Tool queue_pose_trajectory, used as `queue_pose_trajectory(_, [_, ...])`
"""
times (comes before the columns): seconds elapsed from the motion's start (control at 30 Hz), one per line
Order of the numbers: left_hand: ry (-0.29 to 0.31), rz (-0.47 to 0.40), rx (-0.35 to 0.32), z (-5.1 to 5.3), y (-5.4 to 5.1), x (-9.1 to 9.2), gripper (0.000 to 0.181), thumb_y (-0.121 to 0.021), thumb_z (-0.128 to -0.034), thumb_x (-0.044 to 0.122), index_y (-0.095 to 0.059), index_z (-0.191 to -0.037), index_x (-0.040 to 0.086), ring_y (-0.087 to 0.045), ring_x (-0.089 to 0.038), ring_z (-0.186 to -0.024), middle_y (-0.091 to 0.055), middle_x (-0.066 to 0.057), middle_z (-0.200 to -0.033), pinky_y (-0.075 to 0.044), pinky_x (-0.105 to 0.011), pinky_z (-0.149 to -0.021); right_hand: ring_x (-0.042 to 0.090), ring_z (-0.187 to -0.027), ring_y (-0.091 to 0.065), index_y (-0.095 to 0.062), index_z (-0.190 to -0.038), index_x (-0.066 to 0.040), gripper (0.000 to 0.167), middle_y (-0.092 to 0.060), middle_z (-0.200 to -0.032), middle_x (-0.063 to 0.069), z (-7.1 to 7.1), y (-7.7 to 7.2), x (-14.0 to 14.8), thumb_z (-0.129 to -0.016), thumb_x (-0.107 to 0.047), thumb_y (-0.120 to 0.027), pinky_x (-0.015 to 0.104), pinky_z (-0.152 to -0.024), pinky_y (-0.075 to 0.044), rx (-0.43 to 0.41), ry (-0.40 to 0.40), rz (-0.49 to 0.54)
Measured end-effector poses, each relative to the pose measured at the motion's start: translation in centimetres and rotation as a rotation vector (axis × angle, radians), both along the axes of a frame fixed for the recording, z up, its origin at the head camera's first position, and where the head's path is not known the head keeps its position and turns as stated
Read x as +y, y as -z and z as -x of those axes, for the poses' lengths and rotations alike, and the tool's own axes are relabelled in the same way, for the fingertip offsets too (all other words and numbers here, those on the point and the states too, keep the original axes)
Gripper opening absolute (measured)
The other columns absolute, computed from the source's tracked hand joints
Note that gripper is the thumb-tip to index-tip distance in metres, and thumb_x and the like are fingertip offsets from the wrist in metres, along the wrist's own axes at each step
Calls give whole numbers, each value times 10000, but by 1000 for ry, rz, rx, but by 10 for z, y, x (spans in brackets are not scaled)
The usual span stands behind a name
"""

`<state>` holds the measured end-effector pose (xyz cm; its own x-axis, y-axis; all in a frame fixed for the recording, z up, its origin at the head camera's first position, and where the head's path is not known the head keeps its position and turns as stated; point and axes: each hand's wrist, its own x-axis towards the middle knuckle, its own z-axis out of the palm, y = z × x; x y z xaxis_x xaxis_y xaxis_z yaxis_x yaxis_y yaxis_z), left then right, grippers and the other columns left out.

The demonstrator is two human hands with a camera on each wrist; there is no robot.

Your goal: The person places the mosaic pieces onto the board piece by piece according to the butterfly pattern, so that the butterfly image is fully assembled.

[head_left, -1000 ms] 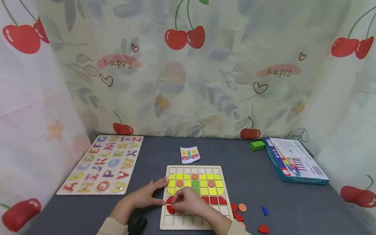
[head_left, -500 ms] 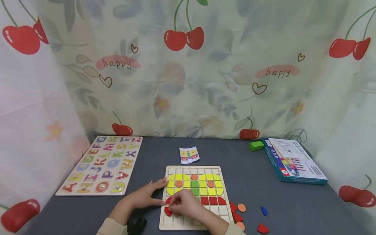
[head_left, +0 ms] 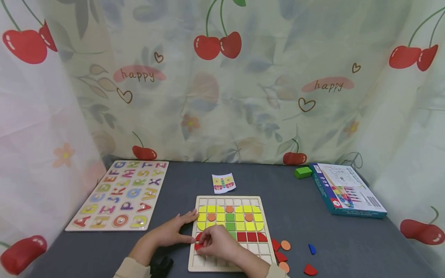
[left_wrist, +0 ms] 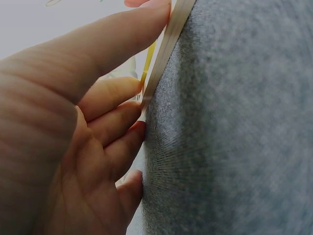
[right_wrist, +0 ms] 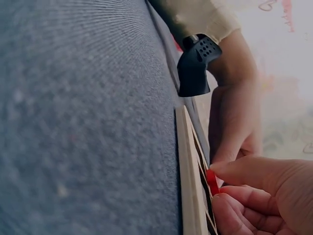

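A square wooden grid board (head_left: 205, 270) lies in front of me, with yellow, green, orange and red pieces set in its upper and middle rows. My left hand (head_left: 170, 232) rests along its left edge, fingers spread and thumb tip touching the rim. Over the lower left cells, my right hand (head_left: 222, 243) pinches a red piece (right_wrist: 212, 182) between thumb and fingers, low against the board. In the head view that piece sits just below another red piece (head_left: 199, 236) in the leftmost column; the fingers hide part of it. The left wrist view shows the left fingers (left_wrist: 120, 147) against the board's side.
Loose red pieces (head_left: 281, 256) and orange discs (head_left: 285, 245) lie right of the board, with a blue piece (head_left: 311, 249) farther out. A picture card (head_left: 223, 183) is behind it. An alphabet board (head_left: 118, 197) stands left; a box (head_left: 349, 193) and green block (head_left: 303, 172) lie right.
My right hand has shifted slightly left with the red piece, which has gone from tilted to lying closer under the upper red one. My left hand has stayed put.
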<state>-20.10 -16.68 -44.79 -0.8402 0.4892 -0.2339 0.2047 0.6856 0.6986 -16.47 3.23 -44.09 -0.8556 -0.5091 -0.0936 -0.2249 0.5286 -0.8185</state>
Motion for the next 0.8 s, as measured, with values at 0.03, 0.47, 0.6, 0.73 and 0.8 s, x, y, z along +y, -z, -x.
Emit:
queue_pose_trajectory(0.03, [-1, 1, -1, 0, 0, 0, 806, -722, -764, 445, -378, -1438, 167, -159, -369, -1429, -272, -70, -1535, -115, -619, -1118, 25, -536, -486, -705, -790, -91, 99, -567, -602, -75, 0, 0, 0, -736, -129, -779, 132, -490, -412, -2, 0, 1])
queue_pose_trajectory(0.47, [3, -14, -19, -1, 1, 1, 744, -653, -816, 474, -382, -1436, 166, -167, -336, -1434, -275, -53, -1535, -100, -609, -1127, 58, -580, -532, -714, -816, -84, 99, -617, -658, -44, 4, 0, 22, -762, -153, -760, 146, -541, -453, -76, -20, 43])
queue_pose_trajectory(0.6, [20, -16, -3, -1, 0, 1, 711, -640, -843, 432, -378, -1436, 139, -193, -293, -1435, -270, -56, -1536, -76, -575, -1147, 61, -604, -551, -722, -840, -82, 113, -631, -686, -47, 4, -4, 37, -773, -168, -754, 153, -563, -474, -66, -22, 51])
queue_pose_trajectory(0.73, [22, -12, -1, -1, -2, 2, 740, -673, -821, 411, -373, -1438, 133, -193, -298, -1435, -268, -65, -1537, -79, -575, -1146, 67, -623, -545, -725, -855, -77, 140, -634, -705, -44, 3, -9, 54, -781, -193, -749, 164, -563, -466, -35, -2, 47])
queue_pose_trajectory(0.8, [23, -10, -4, -1, -2, 1, 753, -682, -813, 412, -371, -1439, 133, -189, -303, -1435, -267, -68, -1538, -80, -574, -1147, 67, -629, -537, -723, -866, -60, 160, -632, -717, -34, 4, -10, 65, -784, -196, -744, 171, -562, -459, -9, 10, 44])
